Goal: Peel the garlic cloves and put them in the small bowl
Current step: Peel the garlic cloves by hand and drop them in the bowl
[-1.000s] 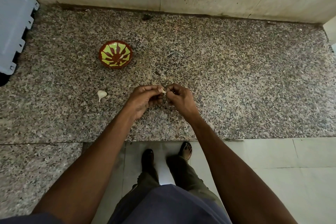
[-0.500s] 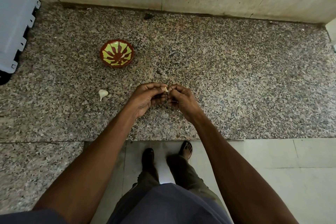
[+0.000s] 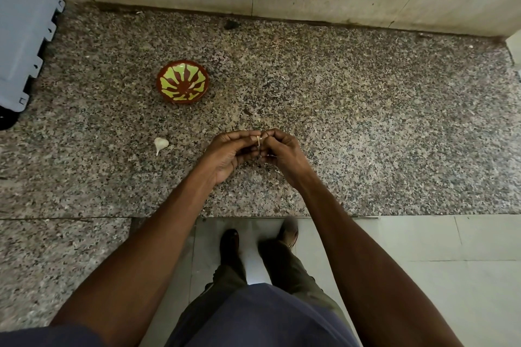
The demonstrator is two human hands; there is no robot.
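Since a second ago the two hands have drawn closer together until their fingertips meet, and otherwise little has shifted: the bowl and the loose clove lie where they lay. The left hand (image 3: 229, 153) and the right hand (image 3: 282, 155) are both curled and together pinch a small pale garlic clove (image 3: 258, 140) between their fingertips, held above the speckled grey-brown granite desk (image 3: 366, 121); only a sliver of the clove shows between the fingers, so how much skin is left on it cannot be told. The small round brown bowl with a yellow-green petal pattern (image 3: 183, 85) stands on the desk, beyond the hands and to their left, well apart from them. A second garlic clove, white and unpeeled with a thin tail (image 3: 160, 144), lies on the desk nearer than the bowl and a little to its left, level with the hands. A pale blue-grey plastic object (image 3: 22, 28) sits at the desk's edge far left of the bowl.
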